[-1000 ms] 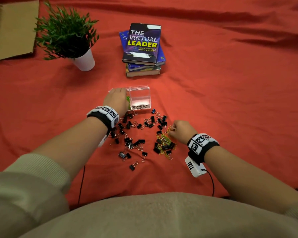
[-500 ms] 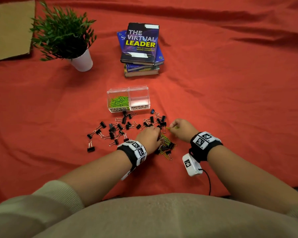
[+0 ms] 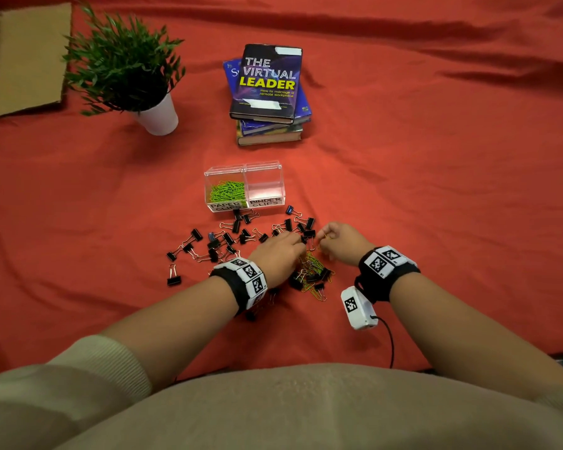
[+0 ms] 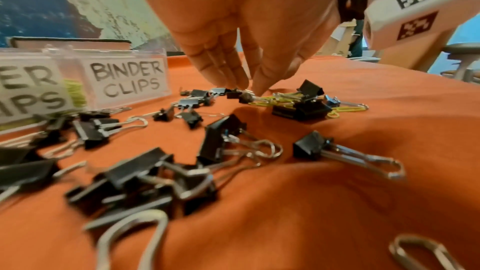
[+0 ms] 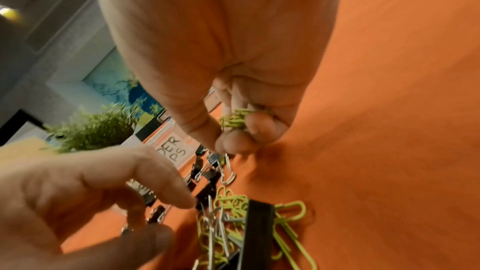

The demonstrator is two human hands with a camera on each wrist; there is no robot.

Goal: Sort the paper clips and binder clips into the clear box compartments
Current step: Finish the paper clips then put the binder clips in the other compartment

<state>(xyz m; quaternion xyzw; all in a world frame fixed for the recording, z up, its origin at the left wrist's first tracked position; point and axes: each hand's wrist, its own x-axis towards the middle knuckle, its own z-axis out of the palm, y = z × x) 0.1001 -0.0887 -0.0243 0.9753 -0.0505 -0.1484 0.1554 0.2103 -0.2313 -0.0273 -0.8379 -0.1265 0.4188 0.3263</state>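
Note:
The clear box (image 3: 281,183) has green paper clips (image 3: 226,191) in its left compartment; its right compartment (image 4: 124,78), labelled BINDER CLIPS, holds nothing. Black binder clips (image 3: 228,238) lie scattered in front of it. Beside them a mixed pile of green paper clips (image 3: 312,271) and binder clips sits between my hands. My left hand (image 3: 280,251) reaches down into the pile, its fingertips (image 4: 241,85) pinching a small black binder clip (image 4: 240,94). My right hand (image 3: 337,241) is curled around a bunch of green paper clips (image 5: 233,120) just above the cloth.
Red cloth (image 3: 436,190) covers the whole surface. A potted plant (image 3: 127,69) stands at the back left, and a stack of books (image 3: 268,92) behind the box. Brown cardboard (image 3: 23,56) lies in the far left corner.
My left hand has come back from the box's left compartment to the pile near my right hand. The right hand has stayed in place, still holding paper clips.

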